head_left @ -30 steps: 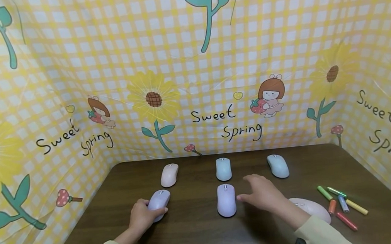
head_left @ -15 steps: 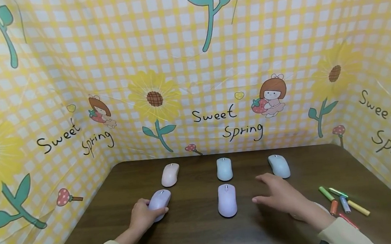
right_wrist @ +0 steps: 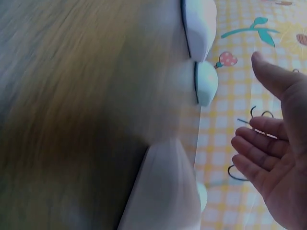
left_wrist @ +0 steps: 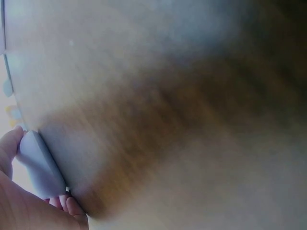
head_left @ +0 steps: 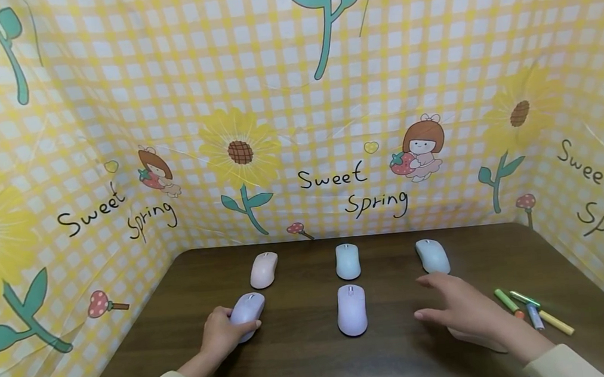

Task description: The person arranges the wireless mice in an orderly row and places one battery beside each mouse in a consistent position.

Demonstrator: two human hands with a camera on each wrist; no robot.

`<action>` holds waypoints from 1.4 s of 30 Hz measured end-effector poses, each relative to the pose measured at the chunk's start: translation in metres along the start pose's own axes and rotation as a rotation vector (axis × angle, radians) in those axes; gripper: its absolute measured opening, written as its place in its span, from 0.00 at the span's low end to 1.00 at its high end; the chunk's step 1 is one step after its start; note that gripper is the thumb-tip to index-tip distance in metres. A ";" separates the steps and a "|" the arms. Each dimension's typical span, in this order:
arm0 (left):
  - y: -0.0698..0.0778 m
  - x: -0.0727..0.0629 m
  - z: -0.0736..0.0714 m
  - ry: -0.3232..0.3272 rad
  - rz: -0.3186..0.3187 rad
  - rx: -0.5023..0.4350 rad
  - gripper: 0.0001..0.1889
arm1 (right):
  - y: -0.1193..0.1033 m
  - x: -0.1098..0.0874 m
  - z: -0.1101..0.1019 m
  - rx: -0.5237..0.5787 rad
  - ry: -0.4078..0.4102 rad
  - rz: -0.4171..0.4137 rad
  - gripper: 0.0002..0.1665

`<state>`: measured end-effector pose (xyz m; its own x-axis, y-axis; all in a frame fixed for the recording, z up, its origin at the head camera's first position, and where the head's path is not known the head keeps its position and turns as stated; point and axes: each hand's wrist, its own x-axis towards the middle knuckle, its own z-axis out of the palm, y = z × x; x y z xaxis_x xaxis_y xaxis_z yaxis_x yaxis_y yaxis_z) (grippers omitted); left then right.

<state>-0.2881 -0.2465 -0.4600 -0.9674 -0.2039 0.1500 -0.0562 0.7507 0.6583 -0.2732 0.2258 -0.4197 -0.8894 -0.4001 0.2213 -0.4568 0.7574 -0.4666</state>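
Observation:
My left hand [head_left: 219, 336] grips a lavender computer mouse [head_left: 249, 310] at the left, thumb along its near right side. In the left wrist view the same fingers wrap the mouse's edges. Over the right half of the table hovers my right hand [head_left: 466, 312], its thumb and fingers spread with nothing between them. Beneath it a pale pink mouse [right_wrist: 165, 187] is mostly hidden in the head view, but large in the right wrist view. Another lavender mouse [head_left: 351, 311] lies at the middle, between the two hands.
Along the back stand a pink mouse [head_left: 264, 271], a light blue mouse [head_left: 348, 262] and another light blue mouse [head_left: 433, 256]. Several small coloured sticks, including a yellow stick [head_left: 557, 322], lie at the right on the brown table [head_left: 307, 367]. A checked cloth [head_left: 332, 222] encloses the table.
My right hand has moved right, from beside the middle lavender mouse to over the pink mouse, covering most of it. The left hand keeps its hold in place.

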 end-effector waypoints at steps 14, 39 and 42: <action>0.000 0.001 0.001 -0.001 -0.002 -0.003 0.36 | 0.024 -0.025 -0.013 -0.014 -0.019 -0.083 0.41; -0.003 0.001 0.001 0.001 0.002 -0.011 0.35 | 0.063 -0.060 -0.011 -0.137 0.111 -0.096 0.38; -0.003 0.001 0.000 0.000 -0.004 -0.013 0.35 | 0.066 -0.062 -0.010 -0.132 0.126 -0.108 0.38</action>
<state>-0.2886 -0.2490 -0.4622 -0.9672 -0.2066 0.1477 -0.0565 0.7420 0.6680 -0.2481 0.3058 -0.4556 -0.8269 -0.4211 0.3727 -0.5405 0.7782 -0.3199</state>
